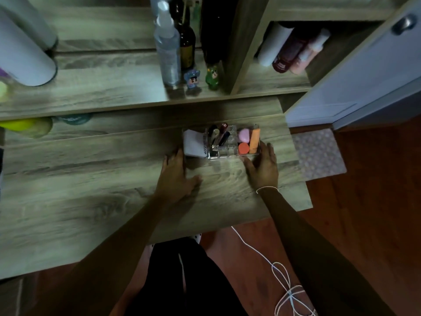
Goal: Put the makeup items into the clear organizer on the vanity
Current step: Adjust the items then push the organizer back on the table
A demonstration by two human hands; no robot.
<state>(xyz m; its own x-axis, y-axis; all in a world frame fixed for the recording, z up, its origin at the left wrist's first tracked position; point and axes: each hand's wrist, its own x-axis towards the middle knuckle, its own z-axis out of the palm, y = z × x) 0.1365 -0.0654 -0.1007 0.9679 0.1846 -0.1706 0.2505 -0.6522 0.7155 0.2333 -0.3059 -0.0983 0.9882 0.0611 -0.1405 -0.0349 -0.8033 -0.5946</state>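
Only blurred dark lettering is seen on the white rectangular compact [193, 142] and on the dark maroon bottle [287, 51] in the shelf niche; neither can be read. Near the right end of the grey wood-grain vanity top [91, 179], the clear compartmented plastic organizer [230, 143] is set, filled with dark upright tubes [218, 135], a pink egg-shaped sponge [244, 135], an orange round sponge [243, 148] and an orange tube [254, 141]. The compact is propped against its left end. The left hand [176, 173] is laid open and flat beside it, the right hand [264, 165] open at its right end, nothing gripped.
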